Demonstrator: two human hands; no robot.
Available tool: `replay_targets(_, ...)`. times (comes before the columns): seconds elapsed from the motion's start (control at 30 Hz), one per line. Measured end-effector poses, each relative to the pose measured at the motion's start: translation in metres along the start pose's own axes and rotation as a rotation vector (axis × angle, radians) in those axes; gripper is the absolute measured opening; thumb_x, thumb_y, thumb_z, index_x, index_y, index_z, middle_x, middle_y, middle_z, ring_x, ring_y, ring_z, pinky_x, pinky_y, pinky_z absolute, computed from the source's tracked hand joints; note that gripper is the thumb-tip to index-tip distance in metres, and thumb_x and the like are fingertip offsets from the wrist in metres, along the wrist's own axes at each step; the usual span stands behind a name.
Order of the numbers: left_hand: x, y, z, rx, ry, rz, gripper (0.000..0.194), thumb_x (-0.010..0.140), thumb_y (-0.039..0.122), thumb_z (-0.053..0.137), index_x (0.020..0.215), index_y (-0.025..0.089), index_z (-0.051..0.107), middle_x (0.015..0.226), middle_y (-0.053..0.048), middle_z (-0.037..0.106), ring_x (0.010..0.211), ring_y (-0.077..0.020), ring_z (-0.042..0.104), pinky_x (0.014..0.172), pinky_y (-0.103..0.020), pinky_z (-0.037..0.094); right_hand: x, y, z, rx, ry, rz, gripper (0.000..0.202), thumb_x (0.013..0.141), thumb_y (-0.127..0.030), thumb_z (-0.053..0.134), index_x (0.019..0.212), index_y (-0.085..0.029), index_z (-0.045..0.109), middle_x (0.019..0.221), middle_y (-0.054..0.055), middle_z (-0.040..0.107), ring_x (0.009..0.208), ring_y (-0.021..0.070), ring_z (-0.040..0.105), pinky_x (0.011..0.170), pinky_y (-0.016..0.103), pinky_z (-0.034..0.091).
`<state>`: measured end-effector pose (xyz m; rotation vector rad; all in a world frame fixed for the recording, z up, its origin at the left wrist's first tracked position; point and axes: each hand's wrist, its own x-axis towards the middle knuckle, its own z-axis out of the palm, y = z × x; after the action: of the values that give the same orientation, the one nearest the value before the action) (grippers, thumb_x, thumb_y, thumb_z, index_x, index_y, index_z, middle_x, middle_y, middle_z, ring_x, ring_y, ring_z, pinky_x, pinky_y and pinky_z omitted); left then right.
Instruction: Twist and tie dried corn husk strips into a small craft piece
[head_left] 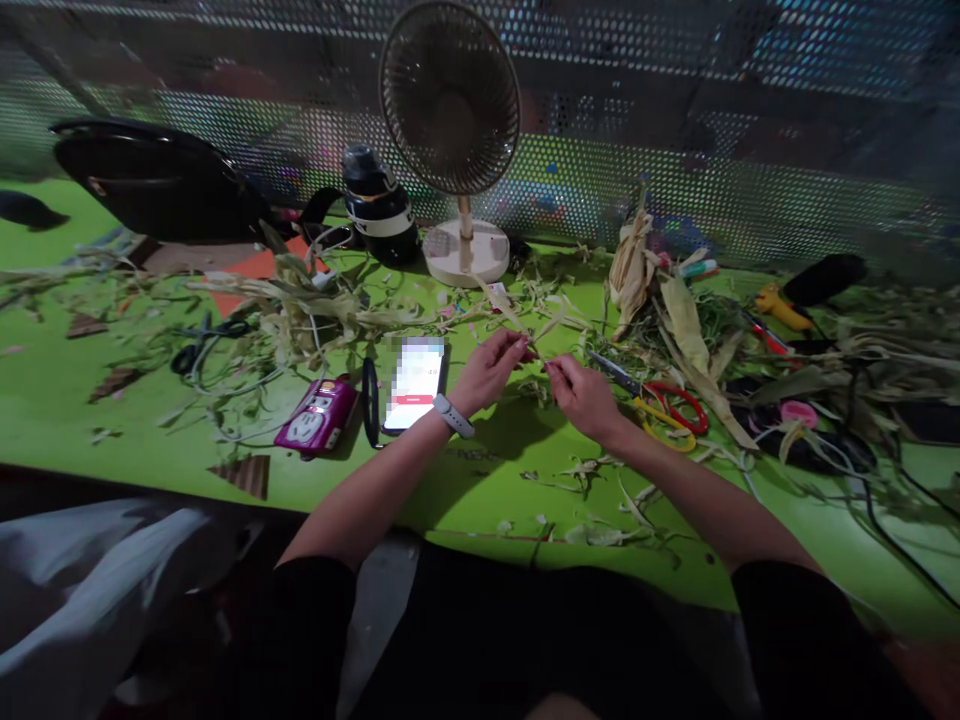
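My left hand (pixel 491 370), with a pale band on its wrist, pinches a thin corn husk strip (pixel 504 302) above the middle of the green table. Pale ends of husk stick out beyond its fingertips. Close by on the right, my right hand (pixel 585 395) is closed, thumb against forefinger, at the lower end of the same piece; the part between the fingers is small and partly hidden. Scissors with red and yellow handles (pixel 679 405) lie just right of my right hand. A lit phone (pixel 415 385) rests left of my left wrist.
Dried corn husks (pixel 634 260) and shreds litter the green table (pixel 450 490). A fan (pixel 465 250) and a black bottle (pixel 381 215) stand at the back, before a perforated metal screen. Left are a purple case (pixel 319 415), dark scissors (pixel 202 345) and a black bag (pixel 165 185).
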<state>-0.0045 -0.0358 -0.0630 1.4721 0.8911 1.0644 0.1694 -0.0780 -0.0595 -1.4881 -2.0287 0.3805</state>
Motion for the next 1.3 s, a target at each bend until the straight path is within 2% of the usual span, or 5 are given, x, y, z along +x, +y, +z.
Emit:
replay_targets(0.43,-0.004,0.007,0.001,0.517,0.441,0.347,0.024,0.085,0.04,0.057,0.091,0.017,0.057,0.089,-0.007,0.063,0.089,-0.017,0.059,0.08,-0.033,0.045,0.002,0.0,0.001,0.248,0.103,0.1,0.026,0.093,-0.041,0.04,0.087,-0.02,0.055,0.054,-0.003,0.052,0.048,0.0131,0.049,0.051,0.025,0.036)
replay_targets(0.6,-0.01,0.01,0.012,0.212,0.113,0.072,0.037,0.088,0.047,0.048,0.082,0.016,0.066,0.075,-0.004,0.067,0.069,-0.0138,0.06,0.068,-0.028,0.045,0.0,-0.004,0.008,0.278,-0.022,0.091,0.024,0.093,-0.041,0.039,0.091,-0.021,0.053,0.057,-0.002,0.056,0.05,0.0142,0.053,0.052,0.026,0.038)
replay_targets(0.83,-0.003,-0.001,0.013,-0.261,0.216,-0.174,0.025,0.068,0.038,0.072,0.076,0.015,0.066,0.071,-0.001,0.067,0.069,-0.0109,0.059,0.071,-0.026,0.046,-0.005,-0.006,0.017,-0.031,-0.202,-0.086,0.028,0.096,-0.033,0.036,0.104,-0.019,0.058,0.082,0.006,0.069,0.067,0.0184,0.06,0.062,0.03,0.043)
replay_targets(1.1,0.005,-0.013,0.001,-0.109,0.231,-0.127,0.023,0.071,0.037,0.069,0.069,0.015,0.063,0.062,0.002,0.058,0.061,-0.0092,0.052,0.062,-0.024,0.042,0.004,-0.003,-0.013,-0.423,0.014,-0.364,0.03,0.095,-0.033,0.042,0.091,-0.016,0.066,0.095,0.013,0.065,0.09,0.0238,0.056,0.08,0.037,0.042)
replay_targets(1.3,-0.003,-0.002,0.003,-0.049,-0.033,-0.151,0.03,0.07,0.043,0.07,0.079,0.014,0.068,0.07,-0.002,0.065,0.064,-0.0111,0.055,0.064,-0.026,0.043,0.017,0.011,-0.021,-0.125,0.058,-0.323,0.032,0.096,-0.038,0.037,0.091,-0.017,0.061,0.103,0.013,0.066,0.099,0.0225,0.059,0.086,0.036,0.045)
